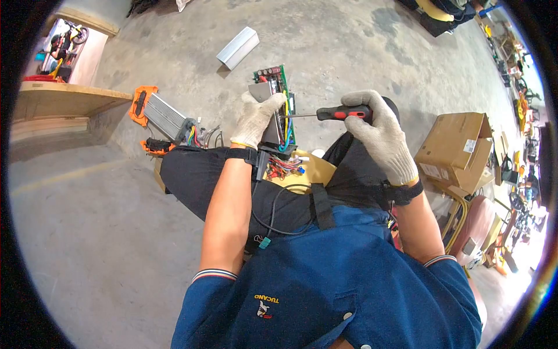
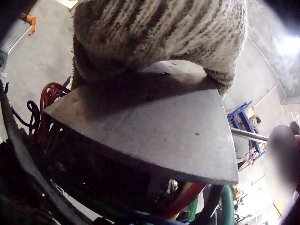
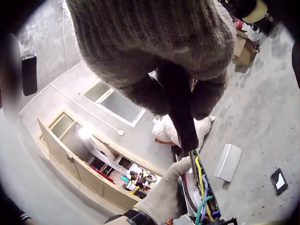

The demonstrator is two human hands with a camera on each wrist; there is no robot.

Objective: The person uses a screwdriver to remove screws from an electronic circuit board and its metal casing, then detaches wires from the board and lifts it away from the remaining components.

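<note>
A gloved left hand grips a green circuit board by the bare metal plate along its side, the thumb and fingers over the plate's edge. Yellow and blue wires run along the board. In the gloved right hand is a screwdriver with a black and red handle, held roughly level. Its shaft points left, and the tip overlaps the board's wired side in the head view. Bundled coloured leads hang at the board's near end, above the lap.
On the concrete floor lie an open silver metal casing and, to the left, a finned silver unit with orange end pieces and loose wires. A cardboard box stands at the right. A wooden ledge juts in at the left.
</note>
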